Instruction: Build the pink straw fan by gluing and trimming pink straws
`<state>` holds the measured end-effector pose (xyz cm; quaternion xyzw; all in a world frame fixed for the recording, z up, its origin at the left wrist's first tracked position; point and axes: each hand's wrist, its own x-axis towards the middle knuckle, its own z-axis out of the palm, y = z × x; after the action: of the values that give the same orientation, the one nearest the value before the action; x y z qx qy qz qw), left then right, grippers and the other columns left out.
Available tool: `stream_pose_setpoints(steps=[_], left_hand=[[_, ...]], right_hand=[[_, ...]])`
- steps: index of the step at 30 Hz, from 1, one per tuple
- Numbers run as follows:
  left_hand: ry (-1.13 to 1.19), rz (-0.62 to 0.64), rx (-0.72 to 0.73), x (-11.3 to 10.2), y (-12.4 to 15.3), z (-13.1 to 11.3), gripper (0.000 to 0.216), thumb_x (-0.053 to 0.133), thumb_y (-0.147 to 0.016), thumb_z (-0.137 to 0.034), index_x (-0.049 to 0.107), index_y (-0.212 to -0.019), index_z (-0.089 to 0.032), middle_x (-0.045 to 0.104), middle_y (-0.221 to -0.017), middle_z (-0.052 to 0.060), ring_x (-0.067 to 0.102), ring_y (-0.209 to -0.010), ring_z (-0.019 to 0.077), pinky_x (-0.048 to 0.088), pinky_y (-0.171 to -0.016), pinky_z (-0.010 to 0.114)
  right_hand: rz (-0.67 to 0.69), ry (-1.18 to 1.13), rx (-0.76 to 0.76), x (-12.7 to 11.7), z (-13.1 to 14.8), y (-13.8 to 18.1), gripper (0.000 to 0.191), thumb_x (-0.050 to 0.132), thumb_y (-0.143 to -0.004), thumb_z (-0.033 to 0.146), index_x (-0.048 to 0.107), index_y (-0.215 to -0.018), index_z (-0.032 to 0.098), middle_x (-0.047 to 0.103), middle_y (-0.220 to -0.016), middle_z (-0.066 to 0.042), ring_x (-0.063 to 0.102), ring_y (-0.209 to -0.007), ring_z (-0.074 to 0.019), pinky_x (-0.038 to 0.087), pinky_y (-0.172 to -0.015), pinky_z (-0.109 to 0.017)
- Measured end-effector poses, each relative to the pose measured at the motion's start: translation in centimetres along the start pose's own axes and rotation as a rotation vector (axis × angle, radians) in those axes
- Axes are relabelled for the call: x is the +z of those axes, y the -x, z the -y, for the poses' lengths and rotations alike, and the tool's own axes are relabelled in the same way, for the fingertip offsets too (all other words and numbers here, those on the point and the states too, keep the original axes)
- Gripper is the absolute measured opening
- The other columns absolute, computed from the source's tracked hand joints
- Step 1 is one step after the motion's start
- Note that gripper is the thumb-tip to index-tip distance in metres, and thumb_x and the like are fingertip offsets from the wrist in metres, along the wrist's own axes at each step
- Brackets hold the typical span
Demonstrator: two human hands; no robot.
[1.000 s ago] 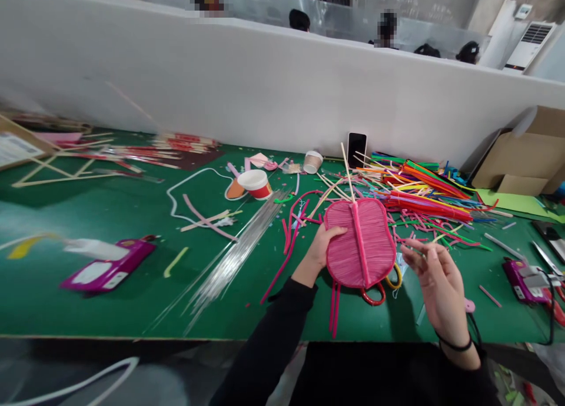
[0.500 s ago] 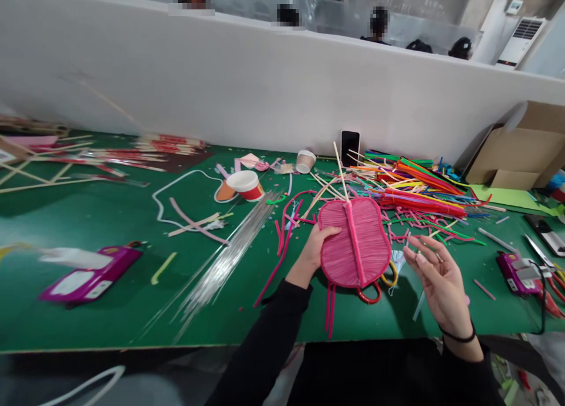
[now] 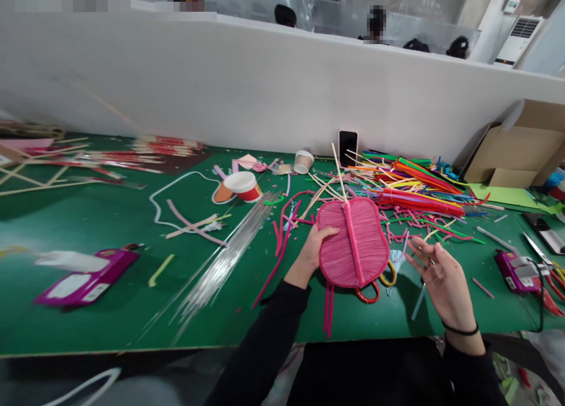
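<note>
My left hand (image 3: 314, 248) grips the left edge of a pink fan-shaped panel (image 3: 333, 250), thumb on its face. Fuzzy pink strands cover the panel, and a thicker pink rib runs down it to a thin wooden stick (image 3: 339, 172) that points away from me. To the right of the panel, my right hand (image 3: 444, 282) is raised palm up with fingers loosely curled and apart; nothing shows in it. Scissors with red and yellow handles (image 3: 368, 294) stick out from under the panel. Beyond them lies a pale blue tassel-like bundle (image 3: 394, 265).
Colourful pipe cleaners (image 3: 424, 197) are heaped behind my right hand. Clear thin rods (image 3: 220, 270) lie to the left, near a paper cup (image 3: 249, 188). Purple devices sit at left (image 3: 90, 276) and right (image 3: 512, 270). A phone (image 3: 348, 147) leans on the white partition (image 3: 265, 88).
My right hand has turned and shifted slightly right, away from the panel. The left hand keeps its hold on the panel. The whole view has moved a little.
</note>
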<state>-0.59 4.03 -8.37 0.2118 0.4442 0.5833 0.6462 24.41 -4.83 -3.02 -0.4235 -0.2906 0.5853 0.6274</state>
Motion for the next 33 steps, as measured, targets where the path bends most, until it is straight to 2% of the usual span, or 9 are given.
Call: stream_pose_setpoints(steps=[6, 9, 17, 19, 22, 25, 29, 31, 33], left_hand=[[0.007, 0.022, -0.007, 0.0, 0.0, 0.0, 0.041, 0.079, -0.047, -0.016, 0.067, -0.086, -0.015, 0.073, -0.073, 0.001, 0.068, -0.063, 0.0214, 0.057, -0.064, 0.035], [0.008, 0.02, -0.005, 0.0, 0.0, 0.1, 0.042, 0.08, -0.047, -0.016, 0.067, -0.087, -0.016, 0.073, -0.073, 0.001, 0.068, -0.063, 0.0213, 0.057, -0.064, 0.036], [-0.003, 0.013, -0.005, -0.4, -0.3, 0.3, 0.045, 0.08, -0.048, -0.017, 0.066, -0.091, -0.016, 0.072, -0.075, 0.001, 0.069, -0.066, 0.0229, 0.056, -0.069, 0.037], [-0.003, 0.01, -0.003, -0.5, -0.3, 0.3, 0.047, 0.08, -0.048, -0.017, 0.066, -0.092, -0.016, 0.072, -0.075, 0.001, 0.069, -0.067, 0.0228, 0.055, -0.069, 0.037], [-0.003, 0.01, -0.001, -0.4, -0.3, 0.2, 0.048, 0.08, -0.047, -0.017, 0.066, -0.093, -0.017, 0.072, -0.075, 0.001, 0.068, -0.065, 0.0216, 0.055, -0.068, 0.036], [-0.002, 0.018, 0.0, -0.1, -0.1, 0.0, 0.043, 0.079, -0.047, -0.016, 0.067, -0.088, -0.017, 0.072, -0.073, 0.001, 0.068, -0.064, 0.0215, 0.055, -0.067, 0.036], [-0.005, 0.029, 0.001, 0.1, 0.1, -0.3, 0.041, 0.078, -0.048, -0.016, 0.067, -0.087, -0.017, 0.072, -0.073, 0.001, 0.069, -0.066, 0.023, 0.056, -0.068, 0.036], [-0.004, 0.027, 0.002, 0.1, 0.2, -0.2, 0.042, 0.078, -0.048, -0.016, 0.067, -0.088, -0.018, 0.072, -0.074, 0.0, 0.069, -0.066, 0.0225, 0.056, -0.068, 0.036], [-0.002, 0.022, 0.001, 0.2, 0.2, -0.2, 0.041, 0.079, -0.048, -0.016, 0.067, -0.087, -0.018, 0.072, -0.073, 0.0, 0.068, -0.065, 0.0218, 0.056, -0.067, 0.035]], right_hand=[[-0.042, -0.005, -0.002, -0.3, -0.1, -0.2, 0.025, 0.077, -0.077, 0.043, 0.065, -0.076, 0.021, 0.077, -0.099, -0.006, 0.07, -0.107, -0.0257, 0.054, -0.097, -0.048], [-0.031, 0.014, 0.0, -0.4, -0.2, -0.2, 0.026, 0.08, -0.075, 0.043, 0.064, -0.077, 0.022, 0.075, -0.079, -0.001, 0.071, -0.104, -0.0254, 0.053, -0.099, -0.048], [-0.011, 0.056, -0.047, 0.3, -0.4, -0.3, 0.033, 0.071, -0.081, 0.051, 0.052, -0.074, 0.026, 0.033, -0.041, 0.012, 0.073, -0.083, -0.0216, 0.056, -0.094, -0.046], [-0.007, 0.06, -0.046, 0.5, -0.5, -0.2, 0.032, 0.071, -0.081, 0.052, 0.052, -0.079, 0.026, 0.029, -0.038, 0.013, 0.072, -0.077, -0.0209, 0.055, -0.095, -0.047], [0.005, 0.084, -0.034, 0.7, -0.4, 0.0, 0.033, 0.07, -0.08, 0.057, 0.057, -0.083, 0.026, 0.031, -0.036, 0.012, 0.071, -0.076, -0.0215, 0.055, -0.092, -0.046], [-0.011, 0.156, -0.065, 0.6, 0.1, 0.3, 0.043, 0.065, -0.081, 0.064, 0.054, -0.066, 0.025, 0.031, -0.037, 0.009, 0.071, -0.079, -0.0231, 0.054, -0.088, -0.041], [-0.136, 0.42, -0.282, -1.8, 1.5, 0.9, 0.062, 0.045, -0.09, 0.069, 0.041, -0.047, 0.024, 0.035, -0.04, 0.003, 0.07, -0.092, -0.0259, 0.047, -0.093, -0.039], [-0.199, 0.72, -0.395, -4.2, 2.0, 1.0, 0.065, 0.033, -0.095, 0.068, 0.053, -0.051, 0.024, 0.054, -0.051, -0.004, 0.067, -0.102, -0.0282, 0.045, -0.095, -0.041], [-0.219, 1.056, -0.412, -7.2, 1.9, 1.0, 0.062, 0.031, -0.096, 0.066, 0.069, -0.071, 0.023, 0.072, -0.084, -0.01, 0.063, -0.112, -0.0307, 0.045, -0.095, -0.044]])
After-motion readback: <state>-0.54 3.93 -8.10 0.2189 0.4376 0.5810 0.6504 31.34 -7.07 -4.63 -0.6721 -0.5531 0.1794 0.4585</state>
